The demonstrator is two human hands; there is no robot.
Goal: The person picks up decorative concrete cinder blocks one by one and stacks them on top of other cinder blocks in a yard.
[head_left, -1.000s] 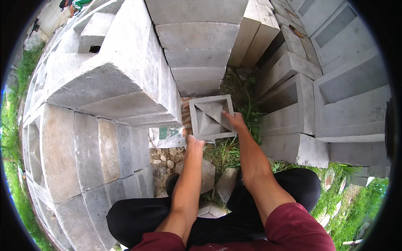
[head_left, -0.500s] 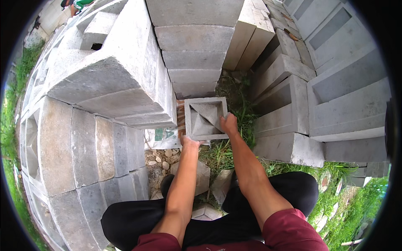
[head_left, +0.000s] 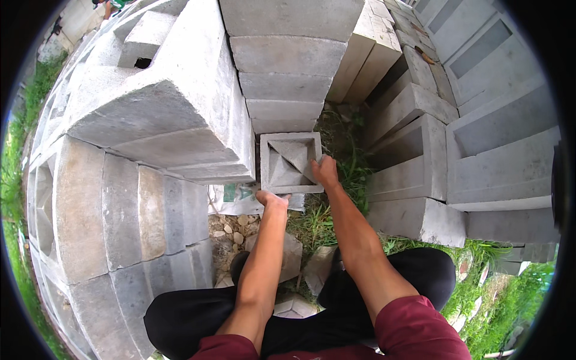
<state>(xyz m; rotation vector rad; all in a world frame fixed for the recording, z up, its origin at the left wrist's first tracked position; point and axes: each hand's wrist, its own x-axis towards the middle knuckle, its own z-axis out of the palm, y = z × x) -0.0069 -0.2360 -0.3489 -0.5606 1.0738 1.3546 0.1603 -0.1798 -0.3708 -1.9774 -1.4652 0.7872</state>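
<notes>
A square grey concrete block with a raised rim and a recessed face split by a diagonal ridge is between my hands. Beneath its near edge, my left hand is closed on the lower rim, its fingers partly hidden. My right hand grips the right side, with fingers curled over the rim into the recess. The block's far edge meets the foot of a stack of similar blocks; whether it rests on the ground is hidden.
Tall stacked concrete blocks rise at the left, and more blocks stand at the right. A printed white sack lies beside loose stones and grass. Far off at upper left, part of another person shows.
Both hands have shifted the block slightly away from me, closer against the stack. More of the sack shows below it. My view has also shifted a little.
</notes>
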